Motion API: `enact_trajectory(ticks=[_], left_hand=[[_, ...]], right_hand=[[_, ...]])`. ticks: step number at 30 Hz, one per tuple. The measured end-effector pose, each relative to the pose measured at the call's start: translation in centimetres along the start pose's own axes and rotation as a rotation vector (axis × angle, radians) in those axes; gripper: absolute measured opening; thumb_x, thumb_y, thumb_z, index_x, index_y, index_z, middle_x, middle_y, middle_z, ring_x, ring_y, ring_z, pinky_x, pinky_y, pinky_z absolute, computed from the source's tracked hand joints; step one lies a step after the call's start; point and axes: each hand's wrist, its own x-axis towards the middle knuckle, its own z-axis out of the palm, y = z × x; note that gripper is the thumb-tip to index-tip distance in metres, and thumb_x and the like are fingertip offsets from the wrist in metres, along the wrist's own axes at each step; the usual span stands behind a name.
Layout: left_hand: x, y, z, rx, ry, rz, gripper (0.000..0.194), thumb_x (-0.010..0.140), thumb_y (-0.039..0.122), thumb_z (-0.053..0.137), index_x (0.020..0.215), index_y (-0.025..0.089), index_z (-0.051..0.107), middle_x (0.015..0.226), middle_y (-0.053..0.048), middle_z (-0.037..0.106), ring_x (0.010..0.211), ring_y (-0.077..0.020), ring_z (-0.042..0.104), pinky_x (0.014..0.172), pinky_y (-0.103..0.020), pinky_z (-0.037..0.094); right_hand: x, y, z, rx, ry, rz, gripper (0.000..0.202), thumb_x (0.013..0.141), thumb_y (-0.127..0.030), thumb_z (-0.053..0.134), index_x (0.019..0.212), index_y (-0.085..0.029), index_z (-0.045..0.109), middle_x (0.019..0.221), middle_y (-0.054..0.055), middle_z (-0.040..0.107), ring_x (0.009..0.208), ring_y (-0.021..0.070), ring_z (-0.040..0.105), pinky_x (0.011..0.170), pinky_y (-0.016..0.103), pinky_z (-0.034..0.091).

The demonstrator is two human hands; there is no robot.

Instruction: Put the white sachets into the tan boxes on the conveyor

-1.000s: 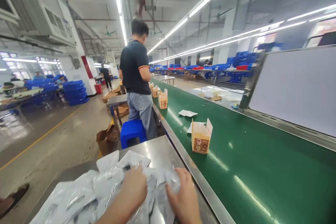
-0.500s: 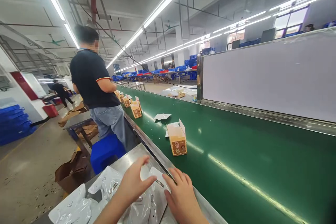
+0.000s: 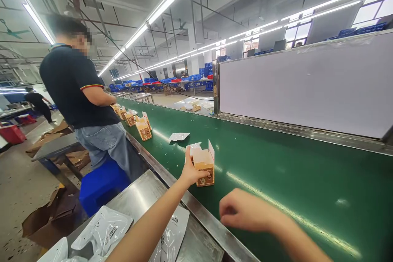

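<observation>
**Left hand on box at belt edge**

Head view: our left hand (image 3: pixel 190 172) has its fingers wrapped around an open orange box (image 3: pixel 204 164) standing upright on the green belt (image 3: pixel 276 180). Our right hand (image 3: pixel 242 213) hovers over the belt, fingers loosely curled, holding nothing. White bags (image 3: pixel 102 231) lie on the steel surface (image 3: pixel 144 196). A co-worker (image 3: pixel 82 102) stands beside the belt.
</observation>
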Motion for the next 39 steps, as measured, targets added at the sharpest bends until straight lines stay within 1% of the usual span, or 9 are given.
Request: enact_trajectory(ticks=[3, 5, 9, 15, 21, 24, 27, 32, 39], left_hand=[[-1.4, -0.1, 0.2, -0.012, -0.095, -0.023, 0.099, 0.052, 0.014, 0.074, 0.133, 0.02, 0.018, 0.113, -0.007, 0.054, 0.102, -0.0223, 0.058, 0.09, -0.039, 0.048], [-2.8, 0.2, 0.1, -0.013, -0.158, -0.024, 0.086, 0.052, 0.011, 0.07, 0.126, 0.018, 0.028, 0.107, -0.005, 0.055, 0.096, -0.0213, 0.058, 0.084, -0.037, 0.05], [-5.3, 1.3, -0.2, 0.03, -0.199, 0.059, 0.083, 0.051, 0.012, 0.073, 0.122, 0.018, 0.031, 0.115, -0.007, 0.053, 0.106, -0.0228, 0.054, 0.094, -0.037, 0.045], [-6.5, 1.2, 1.0, 0.131, -0.162, 0.113, 0.077, 0.053, 0.013, 0.071, 0.118, 0.02, 0.032, 0.115, -0.006, 0.055, 0.105, -0.0221, 0.055, 0.095, -0.037, 0.045], [-6.1, 1.7, 2.2, 0.173, -0.063, 0.116, 0.071, 0.056, 0.012, 0.07, 0.118, 0.022, 0.037, 0.118, -0.003, 0.054, 0.11, -0.0205, 0.054, 0.097, -0.036, 0.044], [-6.1, 2.5, 3.0, 0.276, -0.01, 0.151, 0.065, 0.057, 0.009, 0.066, 0.116, 0.021, 0.04, 0.115, -0.002, 0.055, 0.109, -0.02, 0.054, 0.097, -0.037, 0.043], [-6.6, 3.0, 4.3, 0.361, 0.004, 0.154, 0.063, 0.058, 0.01, 0.065, 0.115, 0.022, 0.041, 0.112, -0.002, 0.055, 0.105, -0.0199, 0.055, 0.093, -0.036, 0.045], [-7.8, 3.0, 6.3, 0.402, 0.017, 0.176, 0.063, 0.06, 0.012, 0.063, 0.118, 0.022, 0.04, 0.117, -0.005, 0.054, 0.111, -0.0229, 0.053, 0.094, -0.039, 0.045], [-8.3, 3.0, 8.5, 0.552, -0.08, 0.442, 0.058, 0.068, 0.015, 0.056, 0.123, 0.02, 0.039, 0.127, -0.009, 0.052, 0.122, -0.0232, 0.047, 0.106, -0.042, 0.037]], right_hand=[[2.1, 5.5, -4.8, -0.087, 0.175, 0.131, 0.026, 0.076, -0.013, 0.046, 0.07, -0.021, 0.07, 0.064, 0.002, 0.065, 0.056, 0.0152, 0.059, 0.051, 0.025, 0.045], [5.8, 7.8, -5.1, -0.149, 0.332, 0.149, 0.032, 0.081, -0.015, 0.041, 0.093, -0.019, 0.071, 0.089, 0.009, 0.068, 0.081, 0.0216, 0.063, 0.071, 0.037, 0.05], [13.7, 8.5, -0.7, -0.161, 0.371, -0.031, 0.044, 0.077, -0.019, 0.061, 0.12, -0.03, 0.062, 0.138, 0.006, 0.047, 0.129, 0.0292, 0.038, 0.103, 0.048, 0.03], [17.9, 9.2, 3.0, 0.028, 0.432, -0.003, 0.036, 0.072, -0.019, 0.074, 0.107, -0.016, 0.065, 0.118, 0.011, 0.058, 0.111, 0.0264, 0.053, 0.094, 0.046, 0.042], [10.4, 10.0, -3.0, 0.383, 0.835, 0.192, 0.049, 0.085, -0.054, 0.049, 0.103, -0.01, 0.059, 0.099, 0.011, 0.06, 0.088, 0.0208, 0.06, 0.08, 0.036, 0.049], [2.7, 7.3, -6.0, 0.546, 1.014, 0.149, 0.058, 0.078, -0.066, 0.047, 0.102, -0.014, 0.056, 0.099, 0.011, 0.062, 0.091, 0.0232, 0.061, 0.075, 0.036, 0.052], [-4.4, 3.2, -6.9, 0.561, 1.109, 0.053, 0.042, 0.072, -0.054, 0.067, 0.096, -0.019, 0.06, 0.09, 0.007, 0.065, 0.08, 0.0206, 0.063, 0.062, 0.03, 0.053], [-9.0, -0.1, -4.6, -0.156, 0.917, -0.021, 0.016, 0.083, -0.022, 0.05, 0.082, -0.022, 0.066, 0.088, 0.003, 0.065, 0.064, 0.0112, 0.058, 0.055, 0.021, 0.046], [-5.1, 0.3, -1.4, -0.495, 0.325, 0.074, 0.018, 0.079, -0.009, 0.047, 0.082, -0.015, 0.063, 0.084, 0.01, 0.064, 0.08, 0.0208, 0.058, 0.069, 0.029, 0.047]])
